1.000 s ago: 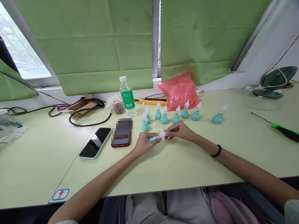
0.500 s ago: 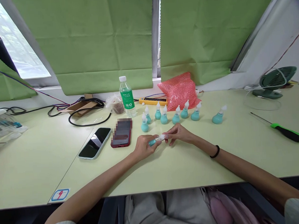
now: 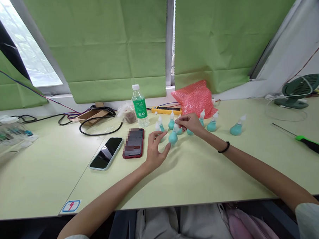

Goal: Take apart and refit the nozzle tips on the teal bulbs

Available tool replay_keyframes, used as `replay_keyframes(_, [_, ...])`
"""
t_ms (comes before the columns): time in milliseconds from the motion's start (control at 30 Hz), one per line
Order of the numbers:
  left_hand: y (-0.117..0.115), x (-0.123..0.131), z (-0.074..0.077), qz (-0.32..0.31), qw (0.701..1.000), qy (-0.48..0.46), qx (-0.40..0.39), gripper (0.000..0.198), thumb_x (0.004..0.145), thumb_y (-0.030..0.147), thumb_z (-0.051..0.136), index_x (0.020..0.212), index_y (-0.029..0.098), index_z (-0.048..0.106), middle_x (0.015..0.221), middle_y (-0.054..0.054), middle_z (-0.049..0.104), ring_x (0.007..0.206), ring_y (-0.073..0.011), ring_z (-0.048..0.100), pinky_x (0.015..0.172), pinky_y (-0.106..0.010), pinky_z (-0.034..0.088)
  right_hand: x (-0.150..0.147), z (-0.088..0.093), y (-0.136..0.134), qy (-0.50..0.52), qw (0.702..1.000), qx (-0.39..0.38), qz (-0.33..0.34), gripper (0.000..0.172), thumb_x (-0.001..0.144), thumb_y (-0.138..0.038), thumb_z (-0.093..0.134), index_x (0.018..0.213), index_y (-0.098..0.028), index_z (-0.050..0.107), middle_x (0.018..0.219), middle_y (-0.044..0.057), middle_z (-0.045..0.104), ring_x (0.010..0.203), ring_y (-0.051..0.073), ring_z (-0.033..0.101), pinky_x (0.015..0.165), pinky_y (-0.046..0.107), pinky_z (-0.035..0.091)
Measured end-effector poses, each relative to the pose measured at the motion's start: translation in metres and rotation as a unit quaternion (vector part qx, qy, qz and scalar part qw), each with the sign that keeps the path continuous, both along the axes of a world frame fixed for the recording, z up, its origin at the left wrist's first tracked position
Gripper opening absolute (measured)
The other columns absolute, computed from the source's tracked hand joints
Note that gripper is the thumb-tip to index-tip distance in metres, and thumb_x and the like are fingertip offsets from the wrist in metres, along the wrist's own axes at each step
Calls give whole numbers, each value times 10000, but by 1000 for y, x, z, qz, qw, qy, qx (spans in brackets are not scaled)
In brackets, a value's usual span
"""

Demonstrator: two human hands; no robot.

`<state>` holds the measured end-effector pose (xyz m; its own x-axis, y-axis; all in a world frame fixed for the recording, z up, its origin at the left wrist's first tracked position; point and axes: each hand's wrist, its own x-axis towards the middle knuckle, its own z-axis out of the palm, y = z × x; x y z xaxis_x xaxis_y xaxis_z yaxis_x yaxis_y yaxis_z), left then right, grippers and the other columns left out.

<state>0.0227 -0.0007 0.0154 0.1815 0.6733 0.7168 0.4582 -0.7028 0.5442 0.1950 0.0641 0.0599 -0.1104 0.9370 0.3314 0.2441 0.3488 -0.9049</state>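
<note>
My right hand (image 3: 190, 123) pinches the pale tip of a small bulb nasal aspirator (image 3: 173, 137), its round teal body hanging below over the table. My left hand (image 3: 156, 151) is open just left of that bulb, thumb and fingers apart. Several more of these aspirators stand behind and around the hands, among them one teal bulb (image 3: 211, 125) right of my right hand and another (image 3: 236, 129) set farther right, with its tip leaning. My fingers and forearm partly cover some of the group.
Two phones, a dark-screened one (image 3: 106, 153) and a red-cased one (image 3: 134, 143), lie at left. Behind stand a water bottle (image 3: 140, 108) and a pink bubble-wrap bag (image 3: 197, 100). A screwdriver (image 3: 312, 144) and small fan (image 3: 293, 92) are at right. Clear containers (image 3: 9, 131) sit far left.
The aspirator has gone from lying sideways between both hands to hanging bulb-down from my right hand, nearer the group. My left fingers have let go of it and spread.
</note>
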Motion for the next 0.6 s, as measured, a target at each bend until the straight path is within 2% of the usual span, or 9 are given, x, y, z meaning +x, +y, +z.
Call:
replay_keyframes(167, [6, -3, -1, 14, 1000, -2, -2, 211, 716, 189, 459, 920, 186, 511, 871, -59, 459, 835, -153, 435, 723, -285, 370, -6, -4, 24, -112, 993, 22, -24, 207, 626, -305, 551, 619, -106, 611, 488, 32, 569, 300, 67, 430, 300, 198, 377])
replay_keyframes(400, [9, -3, -4, -5, 1000, 6, -15, 168, 708, 137, 429, 849, 179, 509, 819, -41, 463, 764, -133, 440, 651, -246, 376, -16, -5, 31, -176, 983, 42, -32, 237, 678, -293, 478, 657, -103, 619, 541, 47, 608, 296, 79, 461, 317, 195, 371])
replay_keyframes(533, [9, -2, -5, -16, 1000, 12, -18, 173, 705, 121, 416, 839, 176, 510, 817, -43, 469, 775, -133, 442, 650, -239, 378, -14, -3, 30, -206, 976, 52, -50, 318, 674, -311, 498, 882, -92, 596, 530, 35, 604, 300, 81, 460, 379, 214, 405])
replay_keyframes(600, [9, -3, -5, -16, 1000, 16, -19, 179, 703, 115, 413, 843, 173, 509, 819, -43, 473, 768, -131, 444, 659, -244, 378, -8, 1, 26, -221, 968, 84, -81, 394, 667, -339, 511, 972, -95, 559, 519, 24, 593, 341, 96, 481, 431, 231, 421])
